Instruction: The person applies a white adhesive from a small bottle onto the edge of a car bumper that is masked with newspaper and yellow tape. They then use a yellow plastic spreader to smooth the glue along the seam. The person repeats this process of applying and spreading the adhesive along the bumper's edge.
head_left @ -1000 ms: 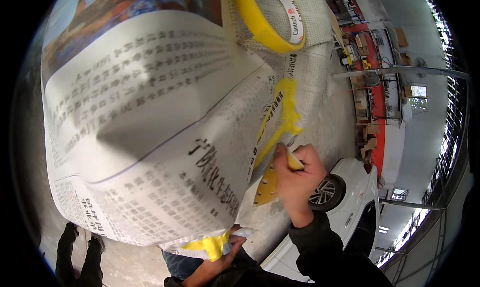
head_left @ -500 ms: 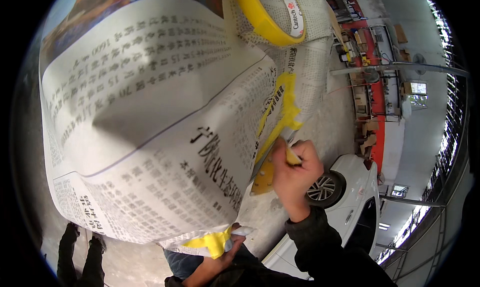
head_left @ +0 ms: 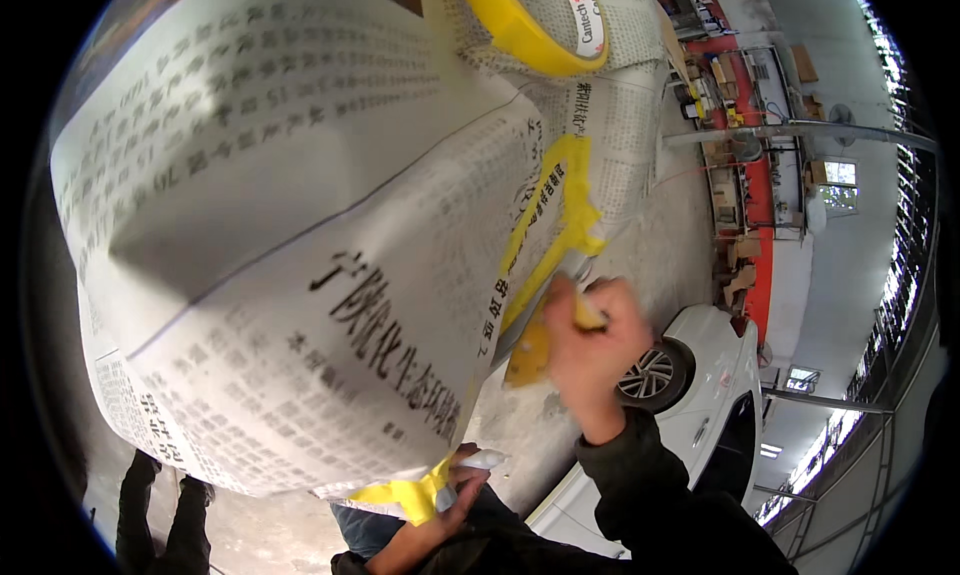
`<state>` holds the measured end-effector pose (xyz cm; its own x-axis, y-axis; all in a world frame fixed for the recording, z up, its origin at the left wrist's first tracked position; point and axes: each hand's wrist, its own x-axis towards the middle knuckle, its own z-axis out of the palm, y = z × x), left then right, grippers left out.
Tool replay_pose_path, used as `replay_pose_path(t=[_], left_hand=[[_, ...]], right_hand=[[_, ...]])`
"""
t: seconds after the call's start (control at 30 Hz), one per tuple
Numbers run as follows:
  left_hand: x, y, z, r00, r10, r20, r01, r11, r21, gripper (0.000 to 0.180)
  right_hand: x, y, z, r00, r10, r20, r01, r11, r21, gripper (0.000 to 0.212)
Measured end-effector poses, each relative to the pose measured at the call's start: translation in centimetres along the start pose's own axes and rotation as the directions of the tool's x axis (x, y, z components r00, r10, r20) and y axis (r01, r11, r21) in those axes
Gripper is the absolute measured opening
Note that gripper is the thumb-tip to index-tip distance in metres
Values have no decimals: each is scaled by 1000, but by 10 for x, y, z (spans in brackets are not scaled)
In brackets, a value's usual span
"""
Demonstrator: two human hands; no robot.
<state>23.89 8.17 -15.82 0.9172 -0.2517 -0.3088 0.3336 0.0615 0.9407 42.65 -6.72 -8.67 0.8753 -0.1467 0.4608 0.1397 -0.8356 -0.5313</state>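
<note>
A large newspaper-covered piece (head_left: pixel 300 225) fills the left and middle, its sheet bulging and creased. Yellow masking tape (head_left: pixel 572 190) runs down its right edge, where a grey strip shows. My right hand (head_left: pixel 600 347) is closed at that edge around a yellow thing (head_left: pixel 592 315), mostly hidden in the fist. Below the fingers is a flat yellow piece (head_left: pixel 528 355) of unclear kind. My left hand (head_left: pixel 462 505) grips the lower corner, beside more yellow tape (head_left: pixel 412 495) and a white pointed thing (head_left: pixel 484 459). A roll of yellow tape (head_left: pixel 520 37) lies on the newspaper at the top.
A white car (head_left: pixel 690 395) is parked at the right, its wheel (head_left: pixel 650 375) behind my right hand. Shelves with boxes (head_left: pixel 735 175) line the red and white wall. A metal pole (head_left: pixel 790 133) crosses at the upper right. Another person's dark-trousered legs (head_left: pixel 185 520) stand at lower left.
The newspaper sheet has shifted left and bulges differently, and the tape roll sits slightly higher in view. My right hand, blurred, has moved only a little; my left hand keeps its grip.
</note>
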Motion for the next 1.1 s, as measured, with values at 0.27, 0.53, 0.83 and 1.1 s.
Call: replay_pose_path(t=[0.27, 0.53, 0.83, 1.1], left_hand=[[3, 1, 2, 997, 64, -33, -65, 998, -13, 18], [4, 1, 3, 989, 129, -77, -128, 992, 16, 16], [0, -6, 6, 982, 160, -105, -157, 987, 33, 17], [-4, -16, 9, 974, 209, -85, -207, 978, 27, 20]], right_hand=[[-1, -3, -5, 997, -49, 54, 54, 994, -93, 37], [1, -4, -6, 996, 0, 86, -1, 1000, 15, 39], [4, -7, -11, 991, -53, 125, 55, 998, -14, 36], [5, -3, -17, 982, -27, 187, 21, 999, 35, 38]])
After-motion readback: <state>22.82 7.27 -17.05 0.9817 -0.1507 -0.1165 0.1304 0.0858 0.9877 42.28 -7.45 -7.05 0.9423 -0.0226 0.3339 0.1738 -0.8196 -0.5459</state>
